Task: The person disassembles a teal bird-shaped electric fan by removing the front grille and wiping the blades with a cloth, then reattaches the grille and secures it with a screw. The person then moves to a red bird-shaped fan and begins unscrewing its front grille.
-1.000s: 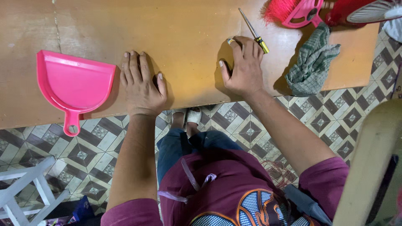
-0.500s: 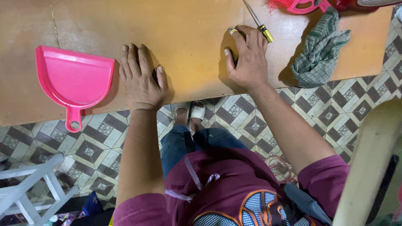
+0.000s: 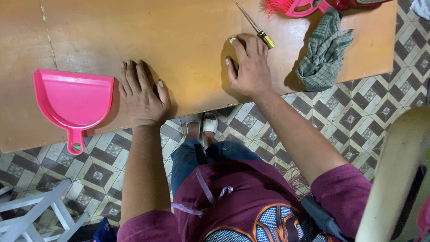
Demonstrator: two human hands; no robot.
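Resting flat near the table (image 3: 188,27) edge, left hand (image 3: 141,96) is lying palm-down, fingers spread, holding nothing, just right of pink dustpan (image 3: 74,101). Right hand (image 3: 251,67) is lying further in, fingers loosely curled, gripping nothing, fingertips just beside the screwdriver (image 3: 257,28) handle; contact unclear. Checked cloth (image 3: 323,54) is sitting right of it; pink brush (image 3: 298,6) is lying at the far edge.
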